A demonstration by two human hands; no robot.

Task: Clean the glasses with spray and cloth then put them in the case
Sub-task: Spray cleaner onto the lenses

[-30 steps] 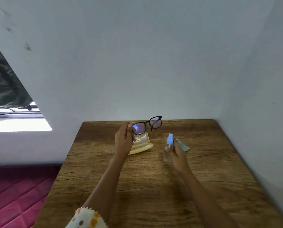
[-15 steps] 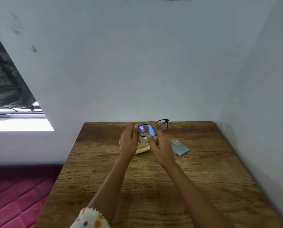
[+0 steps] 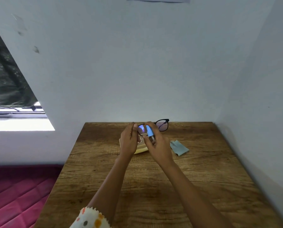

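Observation:
My left hand (image 3: 129, 139) pinches the left end of the black-framed glasses (image 3: 162, 125), held up above the far middle of the wooden table (image 3: 203, 178). My right hand (image 3: 158, 145) grips a small spray bottle with a blue cap (image 3: 149, 131), its top right in front of the left lens. The cream glasses case (image 3: 140, 149) lies on the table under both hands, mostly hidden by them. A light blue cloth (image 3: 179, 147) lies crumpled on the table just right of my right hand.
White walls close in the table at the back and on the right. A window (image 3: 14, 116) is at the left. A pink quilted surface (image 3: 19, 191) lies below the table's left edge.
My right hand has carried the spray bottle left and up from beside the cloth to the glasses' left lens. The glasses have stayed in my left hand.

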